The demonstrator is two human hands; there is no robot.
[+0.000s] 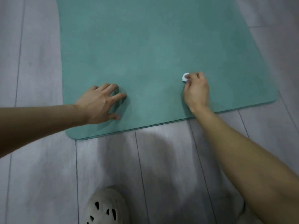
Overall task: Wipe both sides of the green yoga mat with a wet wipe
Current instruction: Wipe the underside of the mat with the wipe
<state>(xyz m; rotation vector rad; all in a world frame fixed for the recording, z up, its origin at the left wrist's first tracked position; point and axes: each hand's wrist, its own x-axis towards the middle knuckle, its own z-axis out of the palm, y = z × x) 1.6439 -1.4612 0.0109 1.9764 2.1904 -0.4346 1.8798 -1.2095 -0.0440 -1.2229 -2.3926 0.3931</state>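
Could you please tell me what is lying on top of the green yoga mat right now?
The left hand rests on the mat with fingers spread; the right hand pinches a balled white wipe against it. The mat beneath both hands is covered.

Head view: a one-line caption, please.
Right hand pinches a wet wipe on the green yoga mat; left hand presses it.

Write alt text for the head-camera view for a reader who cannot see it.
A person's right hand pinches a white wet wipe against a green yoga mat lying flat on a grey plank floor. The left hand rests on the mat with fingers spread, and a pale clog shows at the bottom.
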